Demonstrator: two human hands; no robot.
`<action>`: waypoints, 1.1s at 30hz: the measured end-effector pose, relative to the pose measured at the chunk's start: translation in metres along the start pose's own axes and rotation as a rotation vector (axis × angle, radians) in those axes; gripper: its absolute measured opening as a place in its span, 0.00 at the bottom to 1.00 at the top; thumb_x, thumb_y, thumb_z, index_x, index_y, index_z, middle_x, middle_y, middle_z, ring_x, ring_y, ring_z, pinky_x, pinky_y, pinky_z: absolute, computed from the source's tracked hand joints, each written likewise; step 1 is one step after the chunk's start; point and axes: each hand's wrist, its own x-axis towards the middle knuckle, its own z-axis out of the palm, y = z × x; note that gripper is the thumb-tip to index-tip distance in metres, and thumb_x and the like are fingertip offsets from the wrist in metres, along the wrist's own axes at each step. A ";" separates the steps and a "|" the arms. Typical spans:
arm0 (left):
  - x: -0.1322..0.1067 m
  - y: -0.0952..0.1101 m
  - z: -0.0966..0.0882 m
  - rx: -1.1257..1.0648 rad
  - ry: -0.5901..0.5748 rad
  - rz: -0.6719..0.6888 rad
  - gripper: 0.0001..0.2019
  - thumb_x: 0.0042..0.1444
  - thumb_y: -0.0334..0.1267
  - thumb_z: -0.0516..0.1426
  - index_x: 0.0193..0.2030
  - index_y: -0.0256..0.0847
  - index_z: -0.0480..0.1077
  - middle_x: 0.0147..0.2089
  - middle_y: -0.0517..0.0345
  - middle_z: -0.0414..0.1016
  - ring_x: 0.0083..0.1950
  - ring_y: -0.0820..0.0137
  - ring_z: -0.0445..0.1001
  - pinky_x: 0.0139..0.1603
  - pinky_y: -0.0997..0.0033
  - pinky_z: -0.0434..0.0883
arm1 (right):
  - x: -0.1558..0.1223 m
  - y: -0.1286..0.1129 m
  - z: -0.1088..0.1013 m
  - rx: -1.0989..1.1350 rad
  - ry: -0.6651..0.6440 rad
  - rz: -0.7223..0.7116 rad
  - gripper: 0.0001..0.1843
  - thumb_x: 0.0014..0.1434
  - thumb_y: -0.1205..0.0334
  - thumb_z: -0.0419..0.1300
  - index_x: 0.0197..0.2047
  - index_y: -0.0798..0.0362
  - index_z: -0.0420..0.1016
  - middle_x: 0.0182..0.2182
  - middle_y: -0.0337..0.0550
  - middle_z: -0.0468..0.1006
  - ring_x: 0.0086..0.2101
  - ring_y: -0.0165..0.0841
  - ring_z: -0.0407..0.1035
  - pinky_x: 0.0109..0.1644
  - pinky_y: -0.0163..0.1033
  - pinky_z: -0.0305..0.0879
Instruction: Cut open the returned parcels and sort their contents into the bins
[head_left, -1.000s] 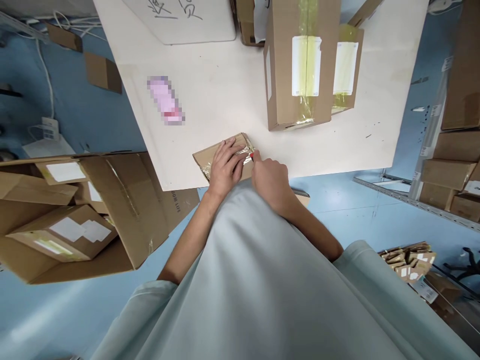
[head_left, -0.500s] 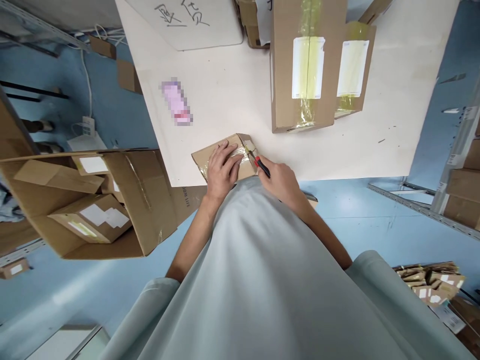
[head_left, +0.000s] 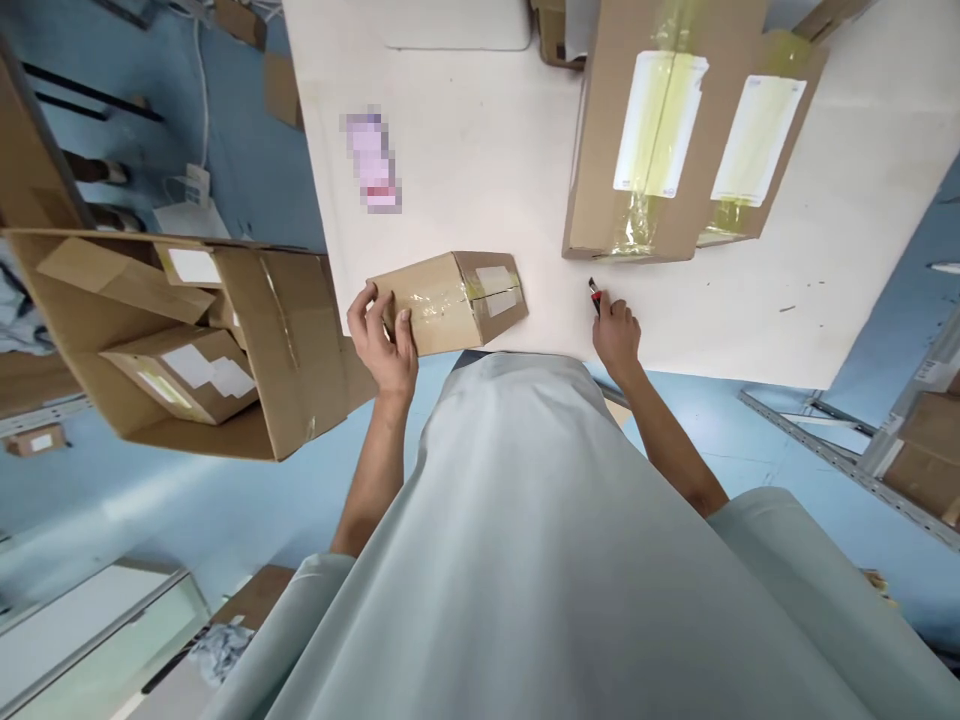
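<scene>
A small cardboard box (head_left: 435, 305) with clear tape lies at the table's front edge, a label on its right end face. My left hand (head_left: 384, 345) grips its left end, fingers curled over the far side and thumb on the near side. To the right, apart from the box, my right hand (head_left: 617, 338) is closed around a utility knife (head_left: 595, 294). The knife has a red and black handle, and its blade points away from me. Most of the handle is hidden in my fingers.
Two larger taped cartons, one (head_left: 600, 190) in front of another (head_left: 769, 150), stand on the white table (head_left: 480, 150) at the back right. A pixelated pink item (head_left: 373, 160) lies at left. Beside the table, an open carton (head_left: 300, 350) holds several boxes. Metal shelving (head_left: 847, 465) stands at right.
My left hand has slid from the box's top to its left end. My right hand has drawn the knife off the box to the right. The box has turned slightly, and the view has shifted.
</scene>
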 end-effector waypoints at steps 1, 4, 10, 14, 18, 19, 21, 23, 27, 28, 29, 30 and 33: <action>0.000 -0.008 -0.004 0.005 0.005 -0.002 0.27 0.82 0.62 0.52 0.72 0.49 0.75 0.76 0.43 0.71 0.82 0.54 0.70 0.86 0.47 0.65 | 0.005 0.000 0.002 0.039 0.033 -0.033 0.34 0.79 0.67 0.47 0.83 0.65 0.66 0.67 0.75 0.77 0.62 0.59 0.76 0.66 0.62 0.75; -0.001 -0.033 -0.019 0.029 0.003 -0.038 0.30 0.82 0.64 0.50 0.73 0.46 0.74 0.77 0.39 0.72 0.83 0.51 0.69 0.87 0.44 0.62 | 0.020 -0.018 0.010 0.287 0.063 -0.146 0.29 0.79 0.62 0.53 0.76 0.60 0.77 0.68 0.69 0.80 0.62 0.55 0.78 0.71 0.62 0.75; 0.005 -0.080 -0.043 0.121 -0.064 -0.011 0.32 0.84 0.62 0.44 0.74 0.44 0.74 0.74 0.38 0.77 0.80 0.51 0.72 0.85 0.39 0.63 | 0.039 -0.101 0.024 0.880 -0.145 -0.221 0.23 0.75 0.52 0.63 0.65 0.52 0.86 0.62 0.55 0.89 0.55 0.46 0.86 0.67 0.53 0.81; 0.016 -0.096 -0.043 0.072 -0.069 0.033 0.30 0.84 0.60 0.45 0.72 0.45 0.76 0.73 0.37 0.78 0.77 0.49 0.75 0.82 0.38 0.66 | 0.029 -0.135 0.019 1.031 -0.158 -0.209 0.20 0.73 0.48 0.65 0.59 0.51 0.89 0.59 0.53 0.91 0.57 0.48 0.87 0.69 0.55 0.80; 0.030 -0.102 -0.021 -0.037 -0.086 0.024 0.27 0.83 0.58 0.49 0.69 0.44 0.78 0.68 0.37 0.78 0.72 0.50 0.76 0.79 0.43 0.68 | 0.007 -0.133 0.006 1.015 -0.044 -0.090 0.25 0.71 0.41 0.67 0.59 0.50 0.89 0.58 0.53 0.91 0.57 0.49 0.86 0.67 0.56 0.81; 0.034 -0.101 -0.012 -0.068 -0.111 0.015 0.26 0.83 0.56 0.49 0.68 0.44 0.79 0.67 0.38 0.78 0.71 0.51 0.77 0.78 0.45 0.70 | 0.002 -0.130 0.002 1.007 -0.003 -0.058 0.26 0.71 0.40 0.67 0.59 0.50 0.89 0.58 0.53 0.91 0.57 0.49 0.86 0.67 0.55 0.81; 0.041 -0.097 0.010 -0.134 -0.189 -0.007 0.23 0.82 0.53 0.50 0.64 0.43 0.80 0.62 0.41 0.79 0.65 0.53 0.79 0.72 0.49 0.74 | -0.007 -0.122 -0.006 0.981 0.084 -0.002 0.28 0.70 0.39 0.67 0.60 0.50 0.89 0.57 0.53 0.91 0.56 0.48 0.85 0.66 0.54 0.82; 0.049 -0.089 0.033 -0.195 -0.297 -0.025 0.18 0.80 0.48 0.52 0.57 0.43 0.82 0.55 0.44 0.79 0.57 0.56 0.80 0.64 0.54 0.77 | -0.016 -0.114 -0.013 0.948 0.158 0.049 0.29 0.69 0.38 0.66 0.60 0.51 0.88 0.56 0.55 0.90 0.53 0.48 0.85 0.64 0.54 0.82; 0.059 -0.065 0.061 -0.310 -0.447 -0.019 0.13 0.75 0.40 0.56 0.53 0.43 0.82 0.48 0.47 0.81 0.49 0.58 0.79 0.56 0.58 0.78 | -0.032 -0.102 -0.024 0.898 0.239 0.168 0.32 0.67 0.34 0.65 0.58 0.52 0.88 0.58 0.57 0.89 0.50 0.47 0.85 0.62 0.55 0.82; 0.060 -0.059 0.062 -0.341 -0.447 -0.018 0.13 0.74 0.39 0.56 0.55 0.42 0.82 0.50 0.47 0.82 0.49 0.59 0.80 0.56 0.59 0.78 | -0.035 -0.100 -0.026 0.900 0.252 0.195 0.33 0.66 0.32 0.65 0.57 0.51 0.88 0.58 0.57 0.89 0.50 0.47 0.84 0.62 0.55 0.81; 0.061 -0.053 0.060 -0.376 -0.435 -0.019 0.15 0.74 0.39 0.56 0.58 0.42 0.82 0.52 0.46 0.83 0.50 0.59 0.80 0.55 0.59 0.78 | -0.037 -0.099 -0.027 0.911 0.262 0.219 0.34 0.65 0.30 0.64 0.55 0.51 0.88 0.57 0.57 0.89 0.50 0.47 0.84 0.61 0.55 0.81; 0.061 -0.048 0.056 -0.412 -0.421 -0.021 0.16 0.75 0.39 0.56 0.60 0.42 0.82 0.54 0.46 0.83 0.50 0.60 0.81 0.55 0.59 0.79 | -0.039 -0.099 -0.028 0.931 0.269 0.238 0.36 0.63 0.28 0.64 0.54 0.52 0.88 0.55 0.56 0.90 0.50 0.48 0.84 0.61 0.55 0.81; 0.059 -0.037 0.036 -0.507 -0.419 -0.031 0.17 0.76 0.42 0.56 0.62 0.42 0.82 0.58 0.45 0.83 0.54 0.60 0.83 0.56 0.60 0.80 | -0.041 -0.105 -0.028 0.993 0.306 0.282 0.37 0.59 0.26 0.65 0.49 0.51 0.88 0.47 0.53 0.90 0.48 0.49 0.84 0.60 0.55 0.81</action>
